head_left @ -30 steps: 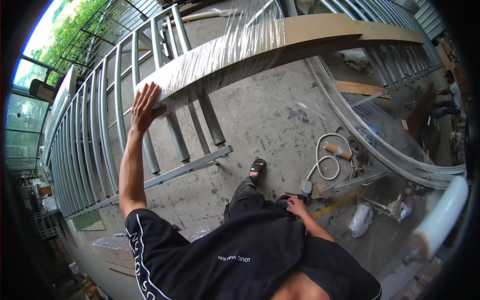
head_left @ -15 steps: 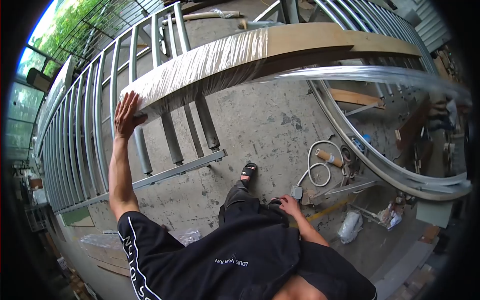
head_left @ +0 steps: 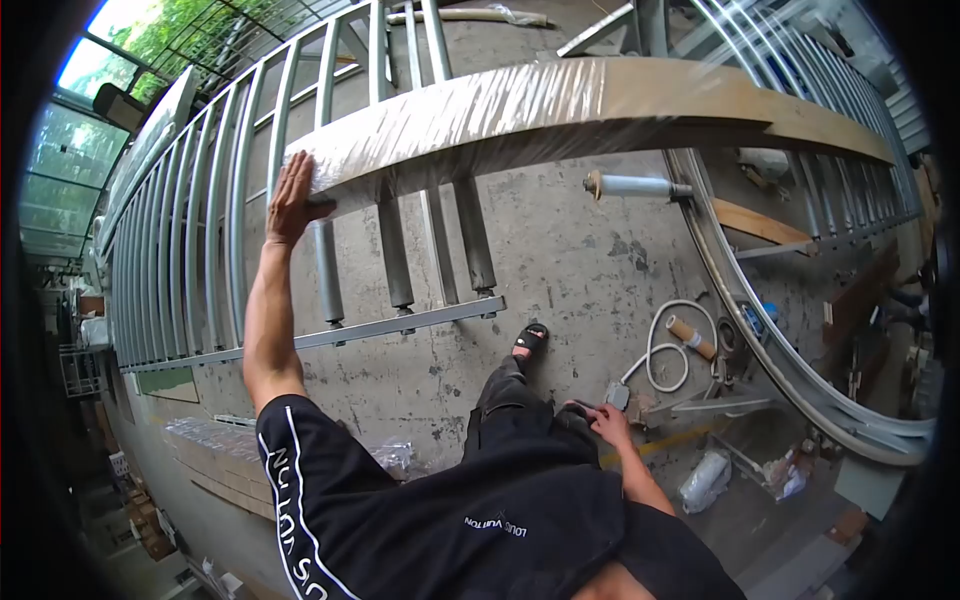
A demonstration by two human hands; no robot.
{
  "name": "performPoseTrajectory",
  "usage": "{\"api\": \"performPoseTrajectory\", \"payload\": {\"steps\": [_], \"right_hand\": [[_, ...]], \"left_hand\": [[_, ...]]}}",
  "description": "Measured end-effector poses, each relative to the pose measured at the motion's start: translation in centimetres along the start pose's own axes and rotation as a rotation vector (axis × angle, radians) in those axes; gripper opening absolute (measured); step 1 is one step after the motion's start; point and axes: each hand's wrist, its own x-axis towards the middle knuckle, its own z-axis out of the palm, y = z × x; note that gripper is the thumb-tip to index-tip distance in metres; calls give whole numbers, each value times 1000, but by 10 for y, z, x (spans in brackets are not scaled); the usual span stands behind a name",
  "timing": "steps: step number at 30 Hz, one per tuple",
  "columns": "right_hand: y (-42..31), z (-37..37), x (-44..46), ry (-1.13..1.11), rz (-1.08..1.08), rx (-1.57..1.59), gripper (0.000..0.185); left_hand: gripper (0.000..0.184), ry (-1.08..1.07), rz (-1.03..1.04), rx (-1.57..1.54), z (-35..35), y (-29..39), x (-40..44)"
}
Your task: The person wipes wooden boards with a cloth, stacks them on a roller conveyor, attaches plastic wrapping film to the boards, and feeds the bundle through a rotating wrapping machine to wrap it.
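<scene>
A long tan board-like pack (head_left: 690, 95) lies across the metal rollers, its left part wrapped in clear stretch film (head_left: 450, 115). My left hand (head_left: 292, 198) is flat against the pack's left end, fingers stretched and together. My right hand (head_left: 608, 424) is low beside my leg with its fingers curled. A small dark shape shows at those fingertips; I cannot make out what it is. A roll of stretch film (head_left: 635, 187) sits on a spindle by the large ring (head_left: 745, 290) of a wrapping machine. Film stretches from the pack towards the upper right.
A roller conveyor (head_left: 190, 240) stands at left, and another (head_left: 830, 190) at right beyond the ring. On the floor are a looped pale hose (head_left: 652, 345), a brown cardboard tube (head_left: 691, 338) and crumpled plastic (head_left: 707, 480). Flat wrapped boards (head_left: 225, 455) lie behind my left arm.
The film roll has come into view below the pack, and the film strand has swung from the right to the upper right. My left hand stays at the pack's end; the view has shifted.
</scene>
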Motion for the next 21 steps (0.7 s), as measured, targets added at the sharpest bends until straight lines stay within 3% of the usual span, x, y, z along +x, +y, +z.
{"api": "performPoseTrajectory", "payload": {"steps": [3, 10, 14, 16, 18, 20, 21], "right_hand": [[-14, 3, 0, -44, 82, 62, 26], [-30, -1, 0, -33, -70, -44, 26], [-54, -11, 5, -103, 100, 107, 25], [-77, -8, 21, -275, -70, 86, 26], [-147, -23, 35, -256, -146, 65, 28], [-184, -28, 56, -71, -395, 45, 33], [-194, -31, 64, -69, -389, 52, 33]], "left_hand": [[87, -16, -30, -1, -1, 2, 1], [89, 17, 2, 16, 0, 3, 2], [88, 1, -13, 37, 0, 8, 4], [87, 9, 6, 44, -1, 8, 3], [87, -2, 5, 52, -3, 8, 3], [87, -16, 1, 107, -2, 4, 0], [87, -21, 6, 143, -2, 3, 0]]}}
